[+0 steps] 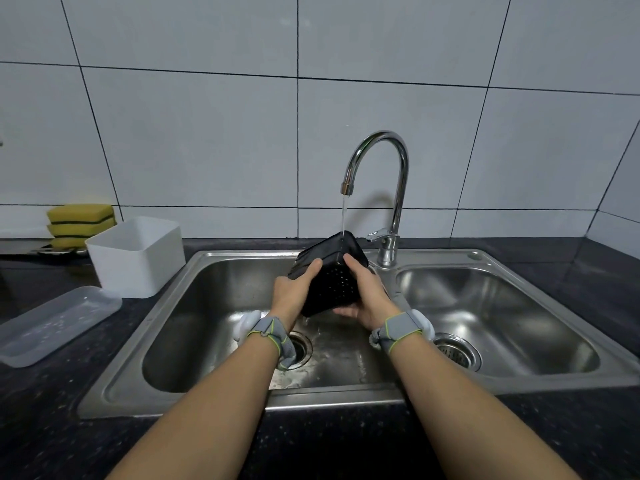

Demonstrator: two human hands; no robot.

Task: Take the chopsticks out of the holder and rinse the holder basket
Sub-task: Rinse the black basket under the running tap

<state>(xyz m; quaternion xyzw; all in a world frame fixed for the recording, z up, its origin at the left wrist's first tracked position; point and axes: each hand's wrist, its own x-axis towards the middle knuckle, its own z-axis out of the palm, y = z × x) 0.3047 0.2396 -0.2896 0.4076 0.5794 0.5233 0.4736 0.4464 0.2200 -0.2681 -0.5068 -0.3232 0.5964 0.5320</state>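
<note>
Black perforated holder basket (332,282) tilted, holed base toward camera, under running water, above sink.

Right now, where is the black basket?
Middle of the head view: both hands hold the black basket tilted under the faucet stream, above the left sink basin.

Black perforated basket (332,278); white tub (138,258); yellow-green sponges (81,220)

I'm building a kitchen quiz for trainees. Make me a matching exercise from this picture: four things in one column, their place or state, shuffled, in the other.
Things:
1. black basket
2. white tub
3. yellow sponges
4. clear lid

Places or states:
A. stacked by the wall, far left
B. tilted under running water, held in both hands
C. lying flat on the counter, near left
D. upright on the counter, beside the left basin

Pairs: 1-B, 2-D, 3-A, 4-C
</note>
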